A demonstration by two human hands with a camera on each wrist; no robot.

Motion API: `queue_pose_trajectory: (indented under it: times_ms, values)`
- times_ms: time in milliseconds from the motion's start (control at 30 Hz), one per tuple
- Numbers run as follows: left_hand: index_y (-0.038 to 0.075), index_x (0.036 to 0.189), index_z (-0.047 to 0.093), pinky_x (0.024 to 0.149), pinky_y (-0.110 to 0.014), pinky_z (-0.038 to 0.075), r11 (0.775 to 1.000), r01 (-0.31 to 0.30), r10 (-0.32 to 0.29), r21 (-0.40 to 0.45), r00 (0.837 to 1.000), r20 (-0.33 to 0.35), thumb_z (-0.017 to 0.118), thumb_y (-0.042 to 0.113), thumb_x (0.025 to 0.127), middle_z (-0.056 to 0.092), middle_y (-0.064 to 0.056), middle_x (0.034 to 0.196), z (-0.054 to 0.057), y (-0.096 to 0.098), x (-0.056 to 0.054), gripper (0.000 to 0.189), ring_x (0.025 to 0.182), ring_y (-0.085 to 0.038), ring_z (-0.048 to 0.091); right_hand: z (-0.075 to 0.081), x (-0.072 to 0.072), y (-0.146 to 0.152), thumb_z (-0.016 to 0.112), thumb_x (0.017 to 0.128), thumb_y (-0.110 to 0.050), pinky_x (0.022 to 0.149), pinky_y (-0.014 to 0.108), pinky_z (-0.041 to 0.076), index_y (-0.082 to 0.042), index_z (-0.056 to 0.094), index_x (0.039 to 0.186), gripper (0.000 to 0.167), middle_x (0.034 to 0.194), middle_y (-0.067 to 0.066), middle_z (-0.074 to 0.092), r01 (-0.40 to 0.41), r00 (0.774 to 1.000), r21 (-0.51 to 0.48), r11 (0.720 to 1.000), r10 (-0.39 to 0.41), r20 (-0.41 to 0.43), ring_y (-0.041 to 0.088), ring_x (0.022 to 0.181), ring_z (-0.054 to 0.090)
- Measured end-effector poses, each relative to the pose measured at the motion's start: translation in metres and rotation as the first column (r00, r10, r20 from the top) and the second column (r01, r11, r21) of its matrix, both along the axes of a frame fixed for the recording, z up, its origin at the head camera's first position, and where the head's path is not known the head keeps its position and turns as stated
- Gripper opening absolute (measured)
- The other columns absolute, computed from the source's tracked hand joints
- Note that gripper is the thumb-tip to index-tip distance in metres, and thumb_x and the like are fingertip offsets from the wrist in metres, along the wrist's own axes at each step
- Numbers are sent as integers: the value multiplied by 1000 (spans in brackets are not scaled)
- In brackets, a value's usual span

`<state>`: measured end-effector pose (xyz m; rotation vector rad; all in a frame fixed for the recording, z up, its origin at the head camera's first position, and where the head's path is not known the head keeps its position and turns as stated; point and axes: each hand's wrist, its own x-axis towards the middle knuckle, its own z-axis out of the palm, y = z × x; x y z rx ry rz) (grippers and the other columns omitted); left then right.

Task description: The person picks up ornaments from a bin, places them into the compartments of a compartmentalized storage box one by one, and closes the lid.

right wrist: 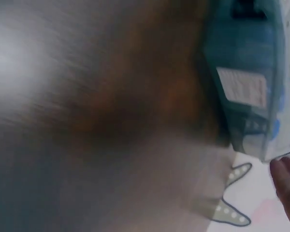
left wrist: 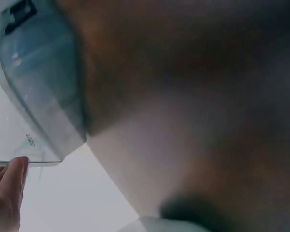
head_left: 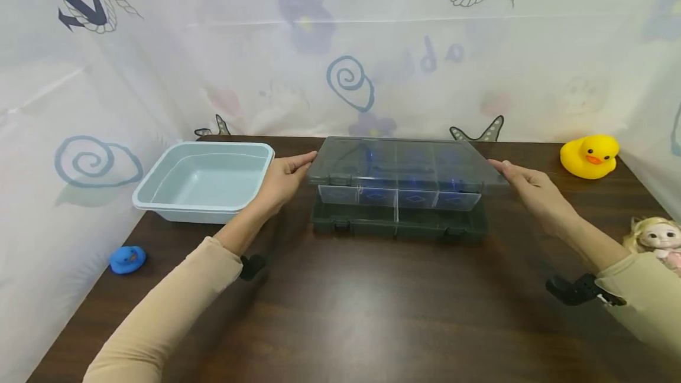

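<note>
A grey see-through plastic compartment box (head_left: 400,224) stands at the middle of the table, its hinged lid (head_left: 367,161) raised at the front above the base. Dividers and blue pieces show through the lid. My left hand (head_left: 284,181) pinches the lid's left edge; in the left wrist view its fingers (left wrist: 14,181) lie at the lid's corner. On the opposite side, my right hand (head_left: 537,197) pinches the lid's right edge, and the right wrist view shows fingers (right wrist: 282,181) at that corner. A white label (right wrist: 242,87) is on the box's side.
A pale blue plastic basin (head_left: 199,216) sits just left of my left hand. Near the left edge lies a small blue rubber duck (head_left: 127,259). A yellow rubber duck (head_left: 589,157) stands back right, with a blond doll (head_left: 660,238) beyond my right forearm.
</note>
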<state>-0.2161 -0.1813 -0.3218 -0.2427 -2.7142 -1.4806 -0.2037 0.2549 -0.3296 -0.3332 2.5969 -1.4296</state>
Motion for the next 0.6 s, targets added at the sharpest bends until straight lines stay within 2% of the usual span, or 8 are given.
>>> queue_pose_trajectory:
  times_ms: [33, 67, 100, 233, 433, 467, 533, 600]
  values:
    - [6, 139, 45, 87, -31, 50, 999, 30, -31, 33, 999, 39, 43, 9, 100, 45, -12, 142, -2, 0, 4, 39, 108, -19, 60, -1, 3, 0, 30, 102, -44, 104, 66, 17, -5, 27, 147, 60, 153, 22, 17, -25, 999, 3, 1000, 25, 20, 44, 139, 14]
    - [4, 141, 41, 100, -35, 43, 997, 55, -59, 58, 996, 67, 40, 10, 101, 40, -13, 146, -3, 0, 7, 40, 126, -22, 48, -3, 6, -1, 31, 102, -43, 104, 66, 18, -4, 25, 148, 61, 153, 23, 17, -38, 999, 8, 999, 38, 36, 45, 139, 14]
    - [4, 143, 38, 110, -39, 32, 995, 71, -77, 71, 993, 90, 39, 12, 102, 36, -12, 148, -5, 0, 10, 42, 138, -22, 31, -6, 8, -2, 33, 102, -42, 104, 65, 20, -3, 23, 148, 61, 152, 24, 18, -48, 998, 18, 999, 47, 36, 46, 138, 16]
    - [4, 147, 29, 112, -44, 26, 991, 104, -117, 86, 980, 158, 35, 19, 104, 28, -12, 152, -13, 4, 20, 46, 141, -28, 25, -16, 11, -4, 39, 102, -36, 103, 67, 19, -3, 18, 149, 62, 152, 26, 17, -66, 997, 7, 998, 65, 52, 49, 137, 16]
    - [7, 150, 17, 111, -46, 27, 992, 128, -120, -18, 966, 230, 47, 41, 98, 18, -10, 156, -22, 9, 28, 70, 141, -29, 23, -27, 12, -6, 44, 100, -34, 105, 61, 21, -4, 16, 150, 64, 153, 23, 17, -72, 997, 5, 997, 72, 42, 45, 138, 17]
    - [7, 150, 15, 111, -46, 28, 991, 126, -112, -47, 966, 232, 50, 43, 96, 17, -9, 156, -23, 10, 29, 75, 142, -28, 22, -28, 12, -7, 44, 100, -34, 105, 57, 22, -4, 17, 150, 64, 153, 22, 18, -69, 997, 12, 998, 69, 28, 44, 138, 18]
    - [7, 151, 13, 111, -46, 28, 989, 109, -84, -98, 970, 230, 56, 45, 92, 16, -9, 156, -25, 14, 29, 82, 142, -27, 22, -30, 12, -7, 46, 100, -34, 107, 40, 29, -5, 19, 149, 64, 153, 20, 20, -61, 998, 31, 998, 61, -5, 42, 137, 22]
    - [7, 151, 10, 111, -46, 28, 986, 93, -60, -141, 973, 224, 60, 45, 90, 15, -10, 156, -26, 18, 30, 87, 142, -27, 21, -33, 12, -8, 47, 99, -32, 103, 22, 34, -5, 21, 149, 62, 152, 20, 22, -52, 998, 35, 998, 53, -40, 41, 137, 24]
